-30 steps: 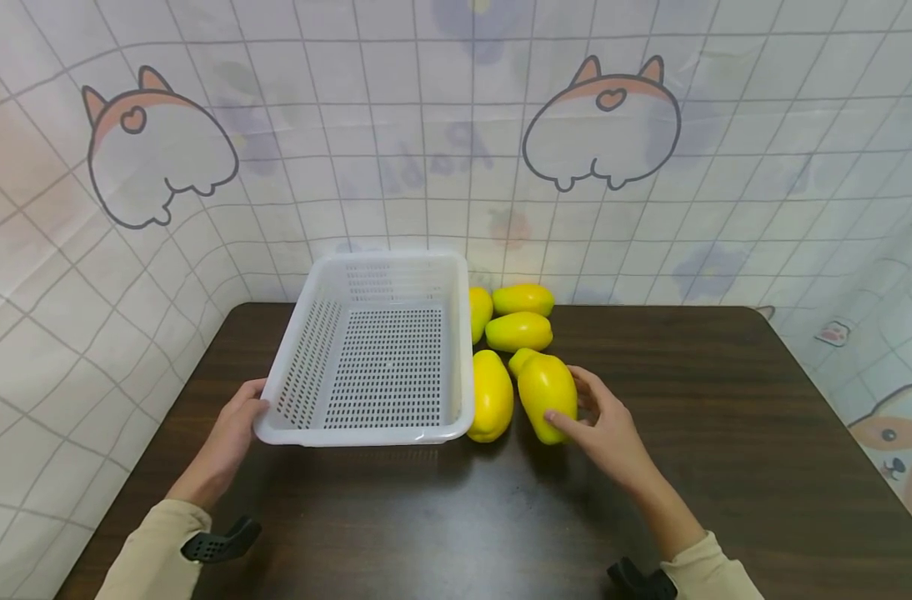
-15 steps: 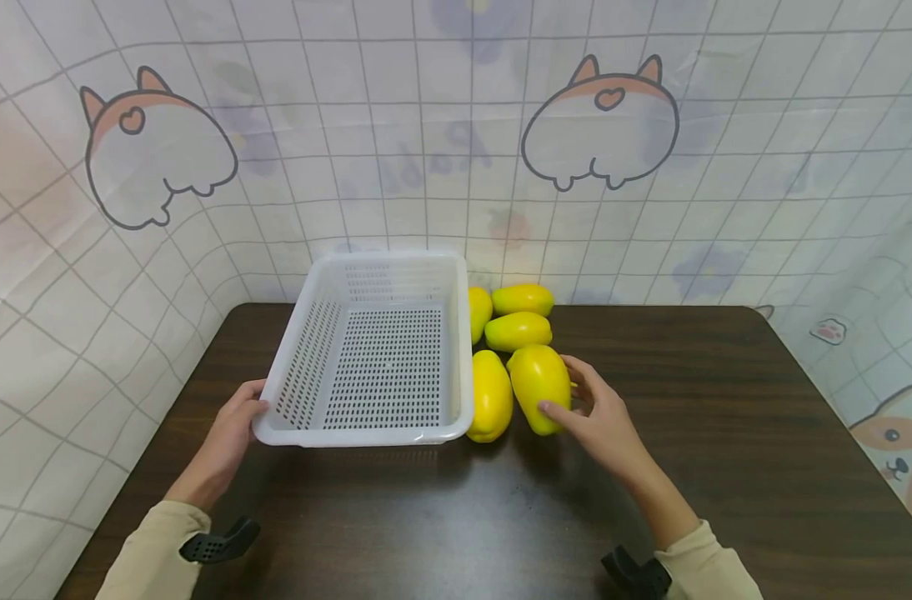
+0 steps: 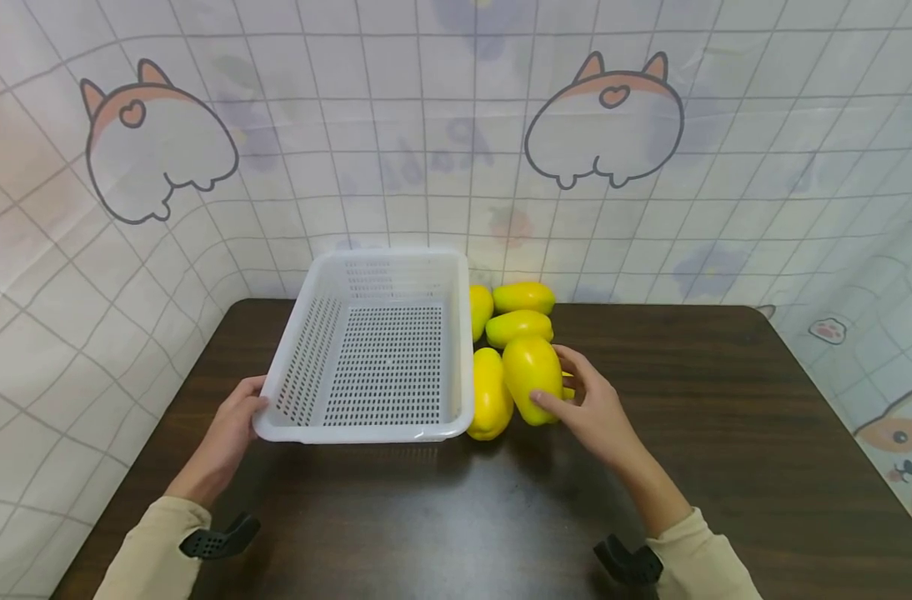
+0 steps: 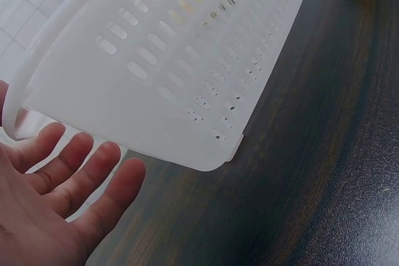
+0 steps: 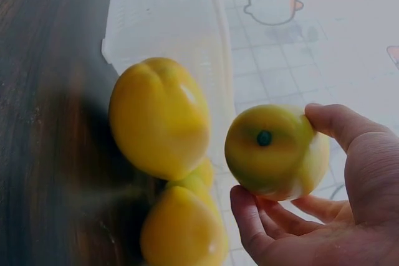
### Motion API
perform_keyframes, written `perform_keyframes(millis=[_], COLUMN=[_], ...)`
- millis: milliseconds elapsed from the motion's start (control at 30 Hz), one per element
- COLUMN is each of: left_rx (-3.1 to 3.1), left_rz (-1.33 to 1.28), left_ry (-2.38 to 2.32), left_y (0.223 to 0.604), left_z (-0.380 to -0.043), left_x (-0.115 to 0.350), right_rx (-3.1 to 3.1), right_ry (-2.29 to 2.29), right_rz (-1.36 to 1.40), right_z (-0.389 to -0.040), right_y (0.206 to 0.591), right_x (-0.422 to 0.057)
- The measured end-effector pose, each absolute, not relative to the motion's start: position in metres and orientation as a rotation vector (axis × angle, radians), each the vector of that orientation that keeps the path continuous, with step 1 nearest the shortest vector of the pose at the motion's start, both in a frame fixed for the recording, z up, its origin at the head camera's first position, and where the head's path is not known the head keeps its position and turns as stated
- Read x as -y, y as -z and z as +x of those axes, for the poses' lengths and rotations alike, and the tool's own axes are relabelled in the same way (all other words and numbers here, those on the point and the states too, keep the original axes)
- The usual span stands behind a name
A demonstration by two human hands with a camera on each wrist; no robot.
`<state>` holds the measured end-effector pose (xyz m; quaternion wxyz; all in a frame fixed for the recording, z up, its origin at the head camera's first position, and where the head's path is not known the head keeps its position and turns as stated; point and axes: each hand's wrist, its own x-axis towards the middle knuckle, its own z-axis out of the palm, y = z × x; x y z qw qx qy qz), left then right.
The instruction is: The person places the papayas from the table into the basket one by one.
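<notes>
A white perforated plastic basket (image 3: 366,433) stands on the table with nothing inside it. My left hand (image 3: 231,433) holds its rim at the near left corner; in the left wrist view the fingers (image 4: 118,182) lie under the rim beside the wall. My right hand (image 3: 594,408) grips a smooth yellow papaya (image 3: 529,375) between thumb and fingers, and its dark stem spot faces the right wrist camera. Part of another papaya (image 3: 568,386) shows behind the held one. Between that and the basket lies a plump papaya (image 3: 489,396).
Several more yellow papayas, such as one at the back (image 3: 524,297) and one before it (image 3: 519,327), lie along the basket's right side. The dark wooden table (image 3: 726,433) meets a white tiled-pattern cloth (image 3: 426,183) at the back and left.
The right hand has carried its papaya up and to the left, close to the papaya beside the basket, uncovering the right end of another one. The left hand and basket have stayed put.
</notes>
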<state>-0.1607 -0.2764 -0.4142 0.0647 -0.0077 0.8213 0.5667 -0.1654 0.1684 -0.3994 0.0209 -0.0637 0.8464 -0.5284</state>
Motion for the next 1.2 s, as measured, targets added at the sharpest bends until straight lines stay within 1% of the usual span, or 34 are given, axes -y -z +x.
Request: perform_keyframes(millis=[600,1200], left_rx=[-2.486,-2.506], left_rz=[-0.006,-0.045], left_ry=[-1.745,-1.683], left_y=[0.414,0.415], left_z=[-0.164,-0.161], left_x=[0.274,0.276], right_rx=[-2.612,-2.526], right_ry=[1.648,1.681], right_rz=[-0.276,-0.267], right_z=[-0.176,-0.181], right_y=[0.387,0.379], right_x=[-0.153,-0.139])
